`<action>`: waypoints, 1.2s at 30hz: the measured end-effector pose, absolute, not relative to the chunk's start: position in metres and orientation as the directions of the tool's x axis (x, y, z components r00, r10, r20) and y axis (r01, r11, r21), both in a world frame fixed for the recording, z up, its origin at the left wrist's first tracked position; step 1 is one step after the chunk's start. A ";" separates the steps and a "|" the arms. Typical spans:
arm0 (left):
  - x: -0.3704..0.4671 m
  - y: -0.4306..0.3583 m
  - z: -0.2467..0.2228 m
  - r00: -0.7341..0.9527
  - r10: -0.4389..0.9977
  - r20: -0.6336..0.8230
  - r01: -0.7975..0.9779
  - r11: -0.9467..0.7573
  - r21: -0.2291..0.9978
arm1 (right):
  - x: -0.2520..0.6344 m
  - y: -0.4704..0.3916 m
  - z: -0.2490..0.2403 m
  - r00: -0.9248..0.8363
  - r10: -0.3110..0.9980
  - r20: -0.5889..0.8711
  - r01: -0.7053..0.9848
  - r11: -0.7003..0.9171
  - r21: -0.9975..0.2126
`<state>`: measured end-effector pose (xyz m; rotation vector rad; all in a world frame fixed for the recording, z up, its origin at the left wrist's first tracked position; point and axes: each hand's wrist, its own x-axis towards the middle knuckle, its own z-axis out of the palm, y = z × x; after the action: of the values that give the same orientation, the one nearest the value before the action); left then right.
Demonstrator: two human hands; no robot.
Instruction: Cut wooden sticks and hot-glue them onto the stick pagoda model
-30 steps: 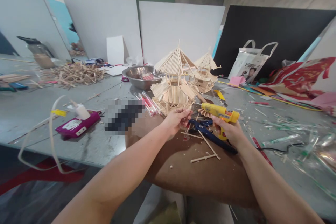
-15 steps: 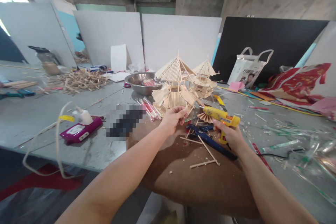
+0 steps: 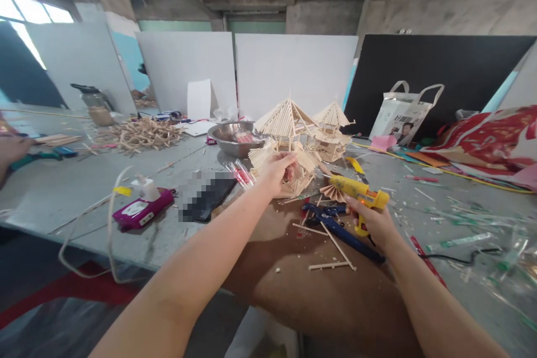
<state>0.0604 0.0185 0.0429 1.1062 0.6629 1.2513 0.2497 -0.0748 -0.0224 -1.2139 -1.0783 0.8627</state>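
In front of me stands a pagoda-like model [image 3: 285,120] built of thin wooden sticks, with a pointed roof over a lower flared tier. My left hand [image 3: 280,172] is at its front, thumb and fingers pinched together against the lower tier. What sits in that pinch is too small to make out. My right hand [image 3: 371,218] grips a yellow hot glue gun [image 3: 356,190], its nozzle pointing left toward the model, a short way from it. Blue pliers [image 3: 342,232] lie below the glue gun, with several loose wooden sticks [image 3: 329,265] beside them on the brown board [image 3: 289,291].
A second stick model [image 3: 331,137] stands behind on the right, a metal bowl [image 3: 230,142] on the left. Farther left are a stick pile [image 3: 142,134], a purple power strip [image 3: 142,210] and a dark phone [image 3: 213,196]. Plastic wrappers [image 3: 474,238] litter the right. Another person's hand [image 3: 12,148] shows far left.
My left hand has risen from the model's lower front edge to higher on its lower tier. The right hand still holds the glue gun in nearly the same place. The view has shifted slightly.
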 end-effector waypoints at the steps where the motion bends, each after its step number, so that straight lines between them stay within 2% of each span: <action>1: 0.060 0.021 0.046 0.239 0.958 0.160 -0.407 -0.051 0.912 | 0.249 -0.075 -0.022 0.281 0.943 0.177 0.042 0.172 -0.984; 12: 0.063 0.034 0.070 0.194 0.975 0.109 -0.435 -0.014 0.900 | 0.246 -0.078 -0.016 0.253 0.951 0.179 0.051 0.171 -0.984; 36: 0.063 0.040 0.076 0.159 0.986 0.054 -0.412 0.017 0.911 | 0.244 -0.079 -0.017 0.243 0.952 0.184 0.051 0.177 -0.983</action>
<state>0.0628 0.0397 0.0762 0.9807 0.7673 1.2715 0.2442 -0.0788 -0.0168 -1.2027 -1.1258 0.8804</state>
